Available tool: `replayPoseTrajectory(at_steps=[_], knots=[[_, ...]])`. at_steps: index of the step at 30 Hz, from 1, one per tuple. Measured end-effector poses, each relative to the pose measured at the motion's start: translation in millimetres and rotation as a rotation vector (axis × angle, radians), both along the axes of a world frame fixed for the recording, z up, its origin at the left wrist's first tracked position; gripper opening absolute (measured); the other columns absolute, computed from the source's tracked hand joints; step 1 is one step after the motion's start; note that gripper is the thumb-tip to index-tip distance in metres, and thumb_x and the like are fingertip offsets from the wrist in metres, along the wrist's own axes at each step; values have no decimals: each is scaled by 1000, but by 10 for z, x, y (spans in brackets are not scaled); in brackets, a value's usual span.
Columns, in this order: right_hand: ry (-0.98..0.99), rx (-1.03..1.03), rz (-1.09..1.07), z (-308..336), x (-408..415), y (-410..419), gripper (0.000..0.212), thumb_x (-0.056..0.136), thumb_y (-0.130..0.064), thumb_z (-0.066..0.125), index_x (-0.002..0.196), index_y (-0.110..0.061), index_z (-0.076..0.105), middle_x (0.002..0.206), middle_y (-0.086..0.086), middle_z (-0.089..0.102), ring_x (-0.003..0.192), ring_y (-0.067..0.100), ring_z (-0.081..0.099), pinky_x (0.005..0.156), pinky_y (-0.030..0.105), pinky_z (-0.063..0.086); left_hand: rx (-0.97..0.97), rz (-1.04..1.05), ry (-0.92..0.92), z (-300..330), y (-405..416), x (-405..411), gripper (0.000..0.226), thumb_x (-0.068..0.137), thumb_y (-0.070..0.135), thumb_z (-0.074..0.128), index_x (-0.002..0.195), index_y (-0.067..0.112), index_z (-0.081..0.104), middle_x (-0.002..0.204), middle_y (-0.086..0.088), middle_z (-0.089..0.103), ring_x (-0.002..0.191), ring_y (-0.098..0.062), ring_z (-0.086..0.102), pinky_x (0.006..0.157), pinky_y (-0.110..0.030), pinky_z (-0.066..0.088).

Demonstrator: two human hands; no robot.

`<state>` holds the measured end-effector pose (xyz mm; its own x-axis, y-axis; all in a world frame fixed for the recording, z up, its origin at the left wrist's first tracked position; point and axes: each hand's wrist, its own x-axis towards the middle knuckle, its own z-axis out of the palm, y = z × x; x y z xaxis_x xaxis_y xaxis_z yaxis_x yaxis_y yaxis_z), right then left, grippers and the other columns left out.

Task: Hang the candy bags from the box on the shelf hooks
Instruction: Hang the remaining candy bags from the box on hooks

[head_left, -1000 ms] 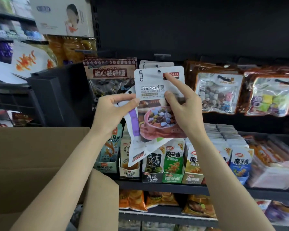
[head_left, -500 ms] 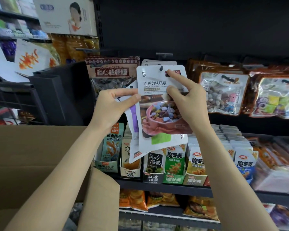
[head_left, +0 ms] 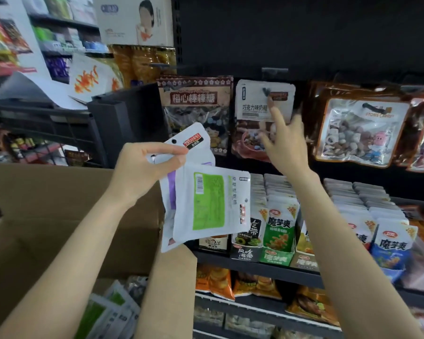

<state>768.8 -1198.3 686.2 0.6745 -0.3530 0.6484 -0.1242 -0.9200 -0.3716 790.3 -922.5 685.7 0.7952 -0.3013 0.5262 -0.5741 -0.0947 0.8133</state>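
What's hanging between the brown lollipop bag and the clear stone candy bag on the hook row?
In the head view, one white chocolate candy bag hangs on a hook between the lollipop bag and the stone candy bag. The right hand partly covers it.

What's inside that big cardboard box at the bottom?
Inside the cardboard box, near the bottom edge, lie several white candy bags with green labels, loosely piled. The left arm and a box flap cover the rest, so how many remain cannot be seen.

white candy bags [head_left: 207, 204] mid-frame, one with a lime-green back panel, one purple-striped; brown cardboard box [head_left: 34, 216] lower left; black shelf [head_left: 255, 264]; orange snack packs [head_left: 214, 281] at the bottom.
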Motion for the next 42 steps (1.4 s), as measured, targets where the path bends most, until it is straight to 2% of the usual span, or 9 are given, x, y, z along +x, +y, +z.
replayPoseTrajectory(at_steps=[4, 9, 13, 18, 21, 24, 31, 36, 42], knots=[[-93, 267, 133, -332, -464, 351, 50, 98, -38, 50, 146, -29, 39, 154, 11, 28, 140, 24, 29, 108, 40, 35, -57, 3, 37, -39, 13, -21, 19, 81, 9, 73, 81, 28, 75, 86, 17, 74, 89, -5, 69, 71, -20, 57], [174, 836, 446, -581, -890, 530, 62, 94, -40, 56, 147, -44, 23, 95, -5, 69, 87, 2, 62, 85, 26, 46, -156, 3, 85, -70, -24, -28, 23, 81, 6, 73, 80, 29, 76, 83, 14, 75, 81, -2, 68, 70, -15, 52], [102, 974, 636, -582, -1079, 376, 52, 89, -12, 66, 129, -39, 47, 80, 18, 68, 74, 26, 63, 73, 30, 50, -112, 78, 19, -139, 18, -17, 27, 81, 9, 74, 79, 35, 75, 85, 20, 73, 86, 3, 64, 82, -16, 47], [-22, 1086, 824, -320, -1315, 300, 26, 65, -40, 85, 81, -26, 71, 73, 1, 62, 67, 20, 54, 59, 18, 42, 160, 140, -181, -195, -49, -92, 21, 80, 17, 76, 80, 37, 71, 79, 34, 67, 84, 12, 62, 75, -4, 41], [-67, 1089, 961, -47, -1436, 326, 15, 81, -36, 70, 81, -22, 75, 83, 0, 73, 75, 12, 70, 61, 19, 53, 240, 128, -264, -230, -83, -115, 15, 81, 18, 75, 86, 32, 72, 87, 30, 66, 86, 11, 62, 68, -8, 45], [-74, 953, 898, 166, -1525, 312, 18, 91, -15, 54, 91, -8, 71, 88, 7, 76, 85, 20, 73, 71, 23, 57, 239, 69, -263, -189, -80, -144, 10, 84, 27, 68, 93, 23, 73, 96, 25, 65, 91, 9, 60, 63, -15, 48], [-114, -26, 218, 189, -1329, 320, 17, 80, -41, 71, 86, -26, 74, 78, -1, 50, 79, 9, 41, 65, 22, 29, 202, -64, -203, -41, -292, -337, 9, 80, 33, 68, 87, 39, 67, 94, 31, 62, 91, 16, 59, 62, -8, 49], [-55, -65, 176, 130, -1142, 294, 18, 83, -37, 73, 90, -20, 73, 111, 3, 51, 108, 23, 43, 90, 39, 38, 139, -164, -153, -4, -420, -362, 13, 73, 36, 73, 86, 36, 71, 89, 31, 69, 92, 7, 65, 69, -13, 52], [-36, 21, 268, 245, -1052, 349, 19, 84, -31, 73, 96, -15, 72, 98, 3, 58, 85, 18, 57, 75, 40, 48, 119, -160, -187, 62, -512, -311, 14, 69, 38, 74, 81, 39, 67, 80, 37, 65, 79, 6, 66, 59, -10, 49]])
